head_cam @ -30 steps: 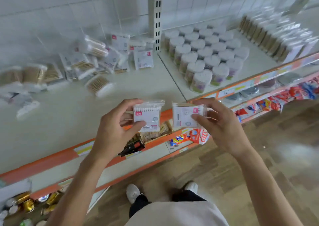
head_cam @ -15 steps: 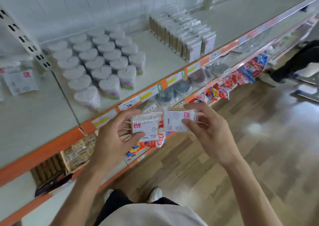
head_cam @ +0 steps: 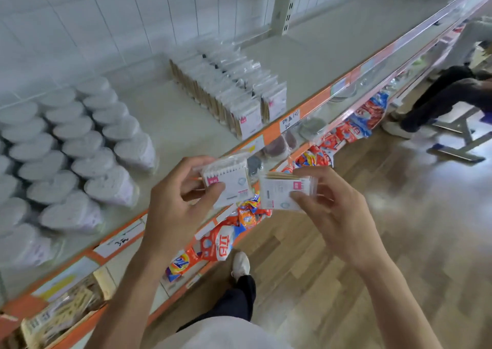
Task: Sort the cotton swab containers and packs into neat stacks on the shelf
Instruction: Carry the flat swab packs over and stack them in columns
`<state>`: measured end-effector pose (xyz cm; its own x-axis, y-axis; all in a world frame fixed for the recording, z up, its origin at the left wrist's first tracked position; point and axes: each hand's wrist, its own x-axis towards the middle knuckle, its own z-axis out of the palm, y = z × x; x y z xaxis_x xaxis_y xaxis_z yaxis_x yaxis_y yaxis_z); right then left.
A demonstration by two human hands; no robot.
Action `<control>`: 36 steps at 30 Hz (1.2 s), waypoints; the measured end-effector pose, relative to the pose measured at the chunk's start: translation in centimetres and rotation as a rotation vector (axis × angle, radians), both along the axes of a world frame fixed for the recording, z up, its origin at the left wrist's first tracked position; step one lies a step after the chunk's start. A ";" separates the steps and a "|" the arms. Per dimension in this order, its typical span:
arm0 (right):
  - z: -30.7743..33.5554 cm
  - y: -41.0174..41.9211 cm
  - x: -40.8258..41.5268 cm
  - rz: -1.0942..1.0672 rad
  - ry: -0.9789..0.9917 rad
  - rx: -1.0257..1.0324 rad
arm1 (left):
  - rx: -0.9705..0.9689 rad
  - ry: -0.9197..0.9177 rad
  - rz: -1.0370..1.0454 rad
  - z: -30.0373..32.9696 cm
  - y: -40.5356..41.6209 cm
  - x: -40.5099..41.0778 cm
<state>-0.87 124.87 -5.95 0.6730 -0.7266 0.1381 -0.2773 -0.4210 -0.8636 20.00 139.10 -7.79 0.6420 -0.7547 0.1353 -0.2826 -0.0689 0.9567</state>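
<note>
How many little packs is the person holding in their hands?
2. One cotton swab pack is pinched in the left hand, and the other pack is pinched in the right hand. More could be tucked behind them, unseen.

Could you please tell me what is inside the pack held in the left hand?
Inside the left hand's pack, a row of white-tipped cotton swabs shows along the top; a printed label covers the rest.
</note>
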 end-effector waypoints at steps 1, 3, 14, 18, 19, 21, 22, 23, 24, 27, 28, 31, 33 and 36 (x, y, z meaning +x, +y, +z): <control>0.2 -1.6 0.4 -0.002 0.007 -0.010 | -0.017 -0.009 0.020 0.2 -1.6 0.5; 1.0 -4.9 1.4 0.010 0.006 -0.032 | -0.049 -0.040 0.031 0.8 -5.0 1.4; 3.1 -18.2 5.5 0.108 -0.060 -0.120 | -0.087 -0.224 0.030 4.6 -18.7 5.0; 2.4 -23.2 6.6 0.138 -0.069 -0.105 | -0.044 -0.288 0.074 4.8 -22.4 5.5; 2.3 -24.4 7.1 0.147 -0.082 -0.098 | -0.033 -0.294 0.097 4.8 -23.2 5.7; 2.2 -27.0 8.1 0.179 -0.105 -0.076 | -0.010 -0.303 0.158 4.9 -24.9 6.3; 2.3 -28.3 8.6 0.206 -0.118 -0.061 | -0.001 -0.308 0.192 5.1 -25.8 6.8; 2.4 -29.5 9.0 0.231 -0.128 -0.048 | 0.010 -0.321 0.227 5.3 -26.8 7.4; 2.6 -30.8 9.5 0.248 -0.138 -0.038 | 0.030 -0.350 0.263 5.8 -27.9 8.2; 3.4 -34.9 11.0 0.294 -0.163 -0.040 | 0.112 -0.420 0.351 7.1 -31.5 10.5; 3.7 -36.3 11.6 0.304 -0.169 -0.046 | 0.130 -0.420 0.366 7.6 -32.7 11.1; 4.1 -39.7 14.0 0.314 -0.167 -0.092 | 0.199 -0.455 0.406 8.1 -35.6 12.6; 4.2 -41.4 15.5 0.317 -0.164 -0.156 | 0.242 -0.489 0.424 7.8 -36.5 13.3; 4.4 -43.0 17.4 0.351 -0.153 -0.171 | 0.322 -0.497 0.440 7.2 -37.2 14.3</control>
<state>16.57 81.91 -1.60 0.8383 -0.4145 0.3543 0.0349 -0.6077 -0.7934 34.29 101.90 -0.64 0.8150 -0.4932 0.3041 -0.5591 -0.5319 0.6360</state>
